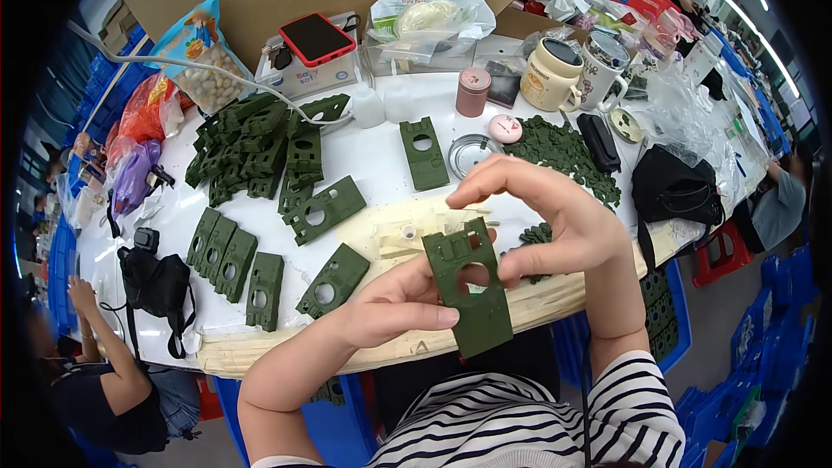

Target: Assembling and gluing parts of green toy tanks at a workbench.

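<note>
A dark green plastic model tank hull top (pixel 482 322), with a large round hole and a smaller one, is tilted up in front of me. My left hand (pixel 386 308) grips its left edge, thumb on the near face and the other fingers behind. Over the part's right side hovers my right hand (pixel 572 230), fingers curved and apart, its thumb close to the round hole. Whether that thumb touches the part I cannot tell. Beyond them, a loose hull piece (pixel 424 156) lies flat beside a round metal tin (pixel 473 154). A heap of small green parts (pixel 559 152) spreads to the right.
Many stacked hull pieces (pixel 251 147) fill the left; several more (pixel 334 279) lie nearer. Behind stand a red-edged phone (pixel 317 39), a pink canister (pixel 472 92) and a cream mug (pixel 552 76). Black bags (pixel 678 186) flank the table. A co-worker's arm (pixel 117 355) is at left.
</note>
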Tool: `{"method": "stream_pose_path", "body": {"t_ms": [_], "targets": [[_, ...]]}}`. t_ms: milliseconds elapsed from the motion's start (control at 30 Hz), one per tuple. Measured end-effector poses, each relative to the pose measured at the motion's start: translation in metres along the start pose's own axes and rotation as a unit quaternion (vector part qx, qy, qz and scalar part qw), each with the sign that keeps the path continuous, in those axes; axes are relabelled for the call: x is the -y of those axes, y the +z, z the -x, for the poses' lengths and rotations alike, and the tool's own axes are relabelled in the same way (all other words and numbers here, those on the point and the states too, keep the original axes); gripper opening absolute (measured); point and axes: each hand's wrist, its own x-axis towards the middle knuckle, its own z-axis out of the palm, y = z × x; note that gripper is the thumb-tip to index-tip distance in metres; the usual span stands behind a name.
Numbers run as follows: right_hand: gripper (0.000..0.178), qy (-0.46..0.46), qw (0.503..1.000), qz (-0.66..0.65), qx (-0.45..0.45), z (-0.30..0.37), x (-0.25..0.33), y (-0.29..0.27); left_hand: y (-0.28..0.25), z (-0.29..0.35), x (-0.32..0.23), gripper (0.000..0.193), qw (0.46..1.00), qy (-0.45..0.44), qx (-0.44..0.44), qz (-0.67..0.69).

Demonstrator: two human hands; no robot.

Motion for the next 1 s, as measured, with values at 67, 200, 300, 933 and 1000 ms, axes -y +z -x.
{"method": "stream_pose_path", "body": {"t_ms": [67, 200, 300, 933, 1000], "targets": [[0.064, -0.05, 0.996, 0.016, 0.071, 0.0, -0.009, -0.006, -0.004, 0.004, -0.001, 0.07, 0.999, -0.025, 0.021, -0.001], [0.074, 0.005, 0.991, -0.048, 0.122, 0.002, -0.013, -0.009, -0.006, 0.002, 0.007, 0.068, 0.999, -0.033, 0.038, 0.004], [0.054, 0.08, 0.988, -0.12, 0.054, 0.005, -0.009, 0.005, -0.006, 0.002, 0.006, 0.064, 0.998, -0.033, 0.009, -0.056], [0.037, 0.138, 0.971, -0.194, 0.032, 0.005, -0.007, 0.022, -0.004, 0.004, 0.012, 0.055, 0.995, -0.033, -0.018, -0.094], [0.037, 0.142, 0.969, -0.2, 0.031, 0.005, -0.006, 0.022, -0.006, 0.003, 0.012, 0.055, 0.995, -0.036, -0.008, -0.094]]}}
